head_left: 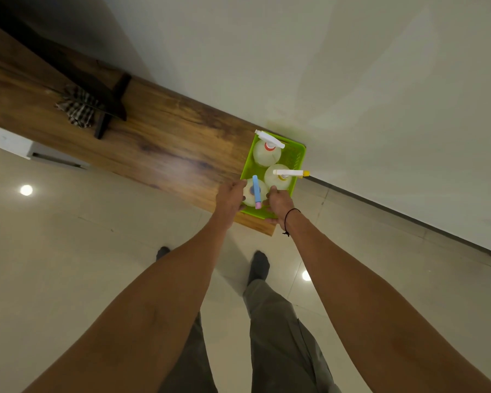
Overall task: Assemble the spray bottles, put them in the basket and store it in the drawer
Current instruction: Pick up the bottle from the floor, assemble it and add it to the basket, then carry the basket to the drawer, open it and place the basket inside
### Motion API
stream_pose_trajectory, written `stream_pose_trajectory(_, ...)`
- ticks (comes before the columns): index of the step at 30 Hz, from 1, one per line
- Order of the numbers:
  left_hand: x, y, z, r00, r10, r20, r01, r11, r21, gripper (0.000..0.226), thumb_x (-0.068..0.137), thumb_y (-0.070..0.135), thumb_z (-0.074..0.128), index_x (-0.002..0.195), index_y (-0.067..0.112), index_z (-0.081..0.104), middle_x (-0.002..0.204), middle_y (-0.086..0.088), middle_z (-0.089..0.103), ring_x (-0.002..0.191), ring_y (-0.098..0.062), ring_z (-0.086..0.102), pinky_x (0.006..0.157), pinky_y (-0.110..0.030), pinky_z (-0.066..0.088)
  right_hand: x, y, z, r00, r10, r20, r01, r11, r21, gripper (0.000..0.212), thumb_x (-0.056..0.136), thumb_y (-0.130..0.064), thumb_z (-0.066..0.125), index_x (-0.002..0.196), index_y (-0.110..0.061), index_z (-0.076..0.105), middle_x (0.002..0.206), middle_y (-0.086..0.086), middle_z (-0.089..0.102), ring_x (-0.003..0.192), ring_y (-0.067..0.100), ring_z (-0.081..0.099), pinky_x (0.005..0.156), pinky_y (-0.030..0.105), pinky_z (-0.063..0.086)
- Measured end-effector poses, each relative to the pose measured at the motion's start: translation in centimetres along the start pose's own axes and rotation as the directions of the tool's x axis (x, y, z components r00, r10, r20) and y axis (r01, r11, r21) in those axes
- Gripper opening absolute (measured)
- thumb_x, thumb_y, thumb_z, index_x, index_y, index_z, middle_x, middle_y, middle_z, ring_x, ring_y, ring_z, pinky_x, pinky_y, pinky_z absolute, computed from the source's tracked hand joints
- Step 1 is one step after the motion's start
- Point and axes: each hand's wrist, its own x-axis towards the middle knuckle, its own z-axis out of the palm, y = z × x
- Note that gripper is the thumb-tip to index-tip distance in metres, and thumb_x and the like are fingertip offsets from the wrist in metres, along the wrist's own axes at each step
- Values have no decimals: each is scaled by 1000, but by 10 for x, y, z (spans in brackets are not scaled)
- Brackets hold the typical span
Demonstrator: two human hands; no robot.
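Head view | green basket point(292, 158) on wooden top point(159, 137) by wall, three assembled spray bottles point(267, 153) upright inside | left hand point(230, 197) and right hand point(278, 202) clasp its near rim | likely light, flexible plastic, top-heavy load: hold both sides, keep level

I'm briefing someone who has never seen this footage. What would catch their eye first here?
The bright green basket at the right end of the wooden counter, against the wall, holding three upright spray bottles. Both hands grip its near end, the left hand and the right hand either side of the blue-topped bottle. Further left on the counter lies a checked cloth.
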Motion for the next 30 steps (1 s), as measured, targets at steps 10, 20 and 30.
stream_pose_trajectory(10,32,-25,-11,978,184,-96,-130,902,412,36,88,15,64,124,12,62,118,-18,69,111,-35,64,98,-42,52,15,21,-23,925,-55,-375,3,990,-139,45,88,-25,65,127,-5,51,123,19,63,113,41,63,79,39,50)
stream_pose_trajectory(20,51,-23,-12,966,191,175,-258,648,717,66,94,9,54,156,26,38,137,-18,62,125,-43,60,101,-44,50,53,33,-16,993,-13,-114,9,999,-39,62,95,-1,47,141,-40,32,128,10,50,111,41,58,67,68,60)
stream_pose_trajectory(30,39,-28,-44,958,169,230,-277,748,603,76,82,25,64,155,27,41,139,-15,63,120,-40,65,101,-50,55,54,41,-3,981,-143,-130,126,983,-132,59,89,-24,46,142,-45,33,134,14,57,113,44,62,82,68,59)
